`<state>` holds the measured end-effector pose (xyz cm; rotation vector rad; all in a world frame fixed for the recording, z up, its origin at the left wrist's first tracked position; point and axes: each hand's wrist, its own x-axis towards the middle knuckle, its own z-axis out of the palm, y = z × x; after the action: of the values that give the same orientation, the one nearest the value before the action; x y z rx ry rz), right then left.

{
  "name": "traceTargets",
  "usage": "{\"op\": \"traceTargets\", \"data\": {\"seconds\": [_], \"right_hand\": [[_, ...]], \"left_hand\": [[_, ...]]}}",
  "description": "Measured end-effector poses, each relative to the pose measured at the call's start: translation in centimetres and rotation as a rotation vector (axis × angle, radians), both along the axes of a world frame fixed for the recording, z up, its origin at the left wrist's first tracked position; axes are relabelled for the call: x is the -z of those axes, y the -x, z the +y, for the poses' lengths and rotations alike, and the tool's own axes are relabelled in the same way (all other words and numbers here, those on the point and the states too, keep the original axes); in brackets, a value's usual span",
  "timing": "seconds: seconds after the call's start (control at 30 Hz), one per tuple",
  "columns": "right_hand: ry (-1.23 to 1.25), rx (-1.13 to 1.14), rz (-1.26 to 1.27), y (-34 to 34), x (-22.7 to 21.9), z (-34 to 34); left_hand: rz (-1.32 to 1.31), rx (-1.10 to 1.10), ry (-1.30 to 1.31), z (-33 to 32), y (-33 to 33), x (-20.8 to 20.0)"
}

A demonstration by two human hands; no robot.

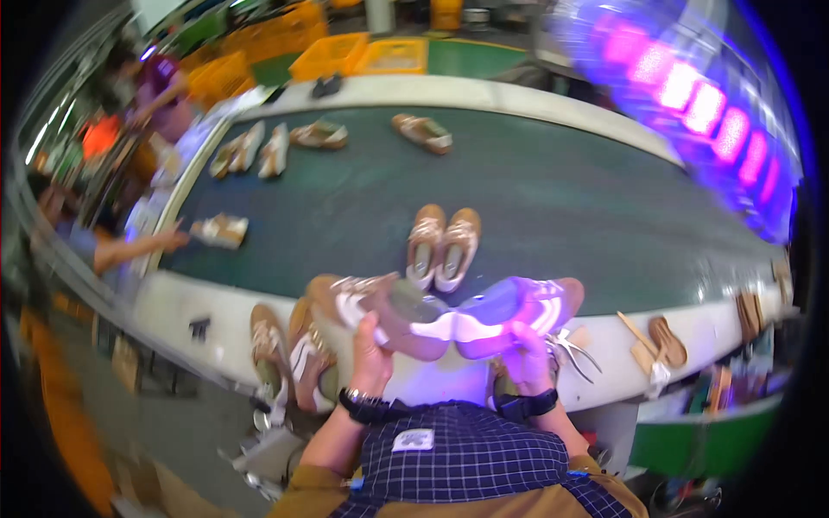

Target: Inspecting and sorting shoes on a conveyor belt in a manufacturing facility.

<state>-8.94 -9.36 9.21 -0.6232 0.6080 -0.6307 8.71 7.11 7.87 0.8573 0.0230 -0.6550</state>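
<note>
My left hand [371, 356] grips a tan and white sneaker [345, 300], its toe pointing left. In my right hand [528, 361] is a matching sneaker [561, 302], toe to the right, tinted violet by the light. The two heels meet or nearly meet in front of me, above the near ledge of the table. Just beyond them a pair of tan sneakers [443, 246] stands side by side on the dark green belt [553, 190]. More sneakers [289, 354] rest on the ledge left of my left hand. Pliers [574, 352] lie beside my right hand.
Several shoes [319, 134] sit at the belt's far left. A co-worker's hand [175, 237] reaches toward a shoe [221, 230] at the left edge. A brown sole-shaped piece [667, 341] lies on the right ledge. Yellow crates [331, 56] stand behind; a glowing pink-violet lamp unit [704, 108] looms upper right.
</note>
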Motion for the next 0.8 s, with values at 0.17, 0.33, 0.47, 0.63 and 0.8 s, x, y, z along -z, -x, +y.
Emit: {"op": "traceTargets", "data": {"seconds": [0.17,0.33,0.47,0.63,0.8], "right_hand": [[-0.005,-0.139,-0.111,-0.2,1.6,0.8],[0.001,-0.272,-0.123,-1.5,1.5,2.2],[-0.012,-0.294,-0.057,-1.9,1.3,2.1],[-0.039,-0.349,-0.08,-2.0,1.6,2.0],[-0.077,-0.358,-0.116,-2.2,2.0,2.5]], "left_hand": [[0.243,0.234,0.028,2.9,-0.4,4.3],[-0.034,0.587,-0.634,7.1,0.1,6.4],[-1.084,-0.279,-1.214,10.9,-1.7,6.3],[-0.818,-0.134,-1.716,16.7,-5.9,6.6],[-0.134,0.039,-0.697,18.8,-8.3,8.3]]}}
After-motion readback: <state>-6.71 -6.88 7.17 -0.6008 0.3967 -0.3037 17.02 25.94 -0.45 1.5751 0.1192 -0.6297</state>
